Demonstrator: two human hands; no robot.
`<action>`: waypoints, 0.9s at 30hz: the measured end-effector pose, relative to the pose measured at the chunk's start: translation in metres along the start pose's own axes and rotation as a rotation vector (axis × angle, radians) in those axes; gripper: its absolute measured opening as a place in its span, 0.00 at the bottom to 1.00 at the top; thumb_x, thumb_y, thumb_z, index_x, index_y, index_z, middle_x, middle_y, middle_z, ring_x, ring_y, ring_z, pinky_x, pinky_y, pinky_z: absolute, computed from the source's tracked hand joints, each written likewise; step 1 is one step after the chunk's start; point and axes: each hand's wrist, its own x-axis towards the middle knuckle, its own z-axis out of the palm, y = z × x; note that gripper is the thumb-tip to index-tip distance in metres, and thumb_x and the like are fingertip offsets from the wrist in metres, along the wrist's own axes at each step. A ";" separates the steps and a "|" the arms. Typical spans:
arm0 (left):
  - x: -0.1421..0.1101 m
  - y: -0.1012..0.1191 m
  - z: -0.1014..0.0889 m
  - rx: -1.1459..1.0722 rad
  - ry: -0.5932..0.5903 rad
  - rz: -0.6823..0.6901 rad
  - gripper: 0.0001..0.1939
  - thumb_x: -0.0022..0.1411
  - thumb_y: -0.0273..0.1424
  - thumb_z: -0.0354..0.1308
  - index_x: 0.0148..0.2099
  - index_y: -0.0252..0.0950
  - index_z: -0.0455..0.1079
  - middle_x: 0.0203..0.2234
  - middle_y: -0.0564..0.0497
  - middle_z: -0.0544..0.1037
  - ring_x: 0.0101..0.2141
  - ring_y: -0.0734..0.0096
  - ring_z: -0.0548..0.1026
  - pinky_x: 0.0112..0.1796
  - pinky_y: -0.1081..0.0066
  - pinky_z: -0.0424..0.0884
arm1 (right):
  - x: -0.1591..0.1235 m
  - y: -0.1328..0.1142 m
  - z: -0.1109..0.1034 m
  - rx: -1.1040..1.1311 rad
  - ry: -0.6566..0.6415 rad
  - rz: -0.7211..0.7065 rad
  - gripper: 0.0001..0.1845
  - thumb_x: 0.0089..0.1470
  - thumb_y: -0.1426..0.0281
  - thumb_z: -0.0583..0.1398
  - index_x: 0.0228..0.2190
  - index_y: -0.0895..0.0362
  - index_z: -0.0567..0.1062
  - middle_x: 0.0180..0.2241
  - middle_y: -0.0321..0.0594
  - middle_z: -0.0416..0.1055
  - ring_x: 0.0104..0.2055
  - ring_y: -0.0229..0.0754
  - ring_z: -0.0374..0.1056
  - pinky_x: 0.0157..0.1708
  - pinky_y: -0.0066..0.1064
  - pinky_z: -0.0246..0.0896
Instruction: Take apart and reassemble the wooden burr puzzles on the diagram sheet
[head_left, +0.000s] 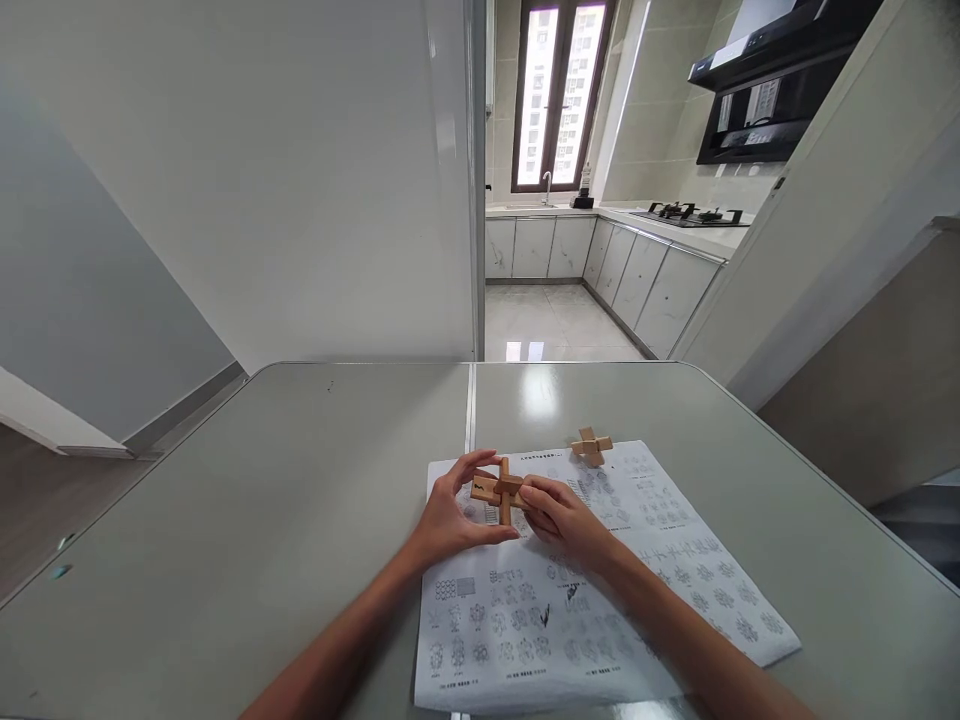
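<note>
Between both hands, above the paper, is a wooden interlocking puzzle (504,490) made of crossed bars, with a dark mark on its left bar. My left hand (454,510) holds the upright bar by its top and bottom ends, thumb below and fingers above. My right hand (559,512) pinches the puzzle's right end. Beneath them lies a large printed sheet (510,610) covered with small diagrams. A second wooden cross-shaped puzzle (591,446) rests at the sheet's far edge, apart from my hands.
The grey-green table (300,520) has a seam down its middle and rounded far corners. A pale wall panel (360,180) stands behind its left half. Past the doorway are kitchen cabinets (649,280), a gas stove (694,214) and a range hood (765,55).
</note>
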 end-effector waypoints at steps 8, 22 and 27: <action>0.001 0.005 0.002 0.034 0.021 -0.005 0.45 0.41 0.38 0.82 0.60 0.42 0.68 0.57 0.43 0.76 0.50 0.55 0.79 0.60 0.53 0.69 | 0.001 -0.003 -0.002 -0.019 0.025 -0.009 0.23 0.64 0.55 0.63 0.24 0.54 0.65 0.18 0.25 0.52 0.19 0.31 0.41 0.19 0.27 0.41; -0.005 -0.001 0.007 0.046 0.061 -0.042 0.46 0.38 0.42 0.82 0.59 0.43 0.70 0.54 0.47 0.78 0.50 0.55 0.78 0.54 0.59 0.73 | -0.003 0.005 -0.001 -0.050 0.036 0.030 0.20 0.65 0.51 0.62 0.32 0.55 0.71 0.20 0.25 0.49 0.21 0.32 0.40 0.20 0.29 0.39; -0.006 0.002 0.006 0.068 0.025 -0.038 0.46 0.40 0.43 0.81 0.60 0.43 0.69 0.53 0.47 0.79 0.45 0.58 0.79 0.49 0.61 0.74 | -0.003 0.004 0.001 -0.033 0.020 0.061 0.22 0.63 0.49 0.62 0.37 0.56 0.75 0.19 0.24 0.48 0.21 0.32 0.39 0.20 0.29 0.39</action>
